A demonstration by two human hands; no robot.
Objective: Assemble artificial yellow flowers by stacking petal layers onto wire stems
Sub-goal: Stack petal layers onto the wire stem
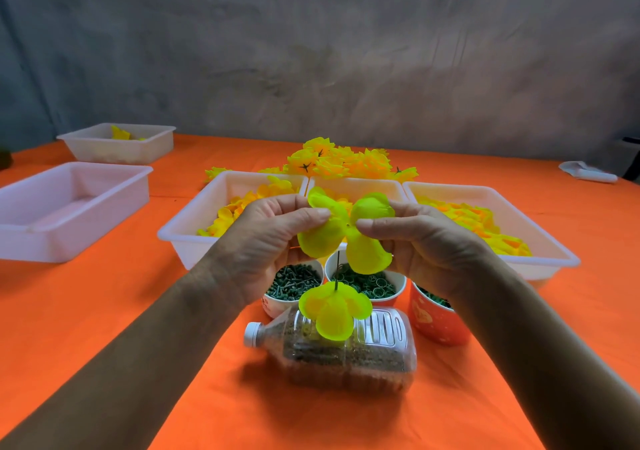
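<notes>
Head view shows both hands raised over the orange table point(138, 328): the left hand point(266, 242) and right hand point(426, 245) each pinch a yellow petal layer point(343, 235) with curled fingers, above a wire stem point(336, 273) carrying a lower petal layer point(334, 309) over a plastic bottle point(346, 356).

wire stem point(337, 269) top hidden behind petal layer point(346, 231), left tray point(52, 242) cut off by frame edge
</notes>
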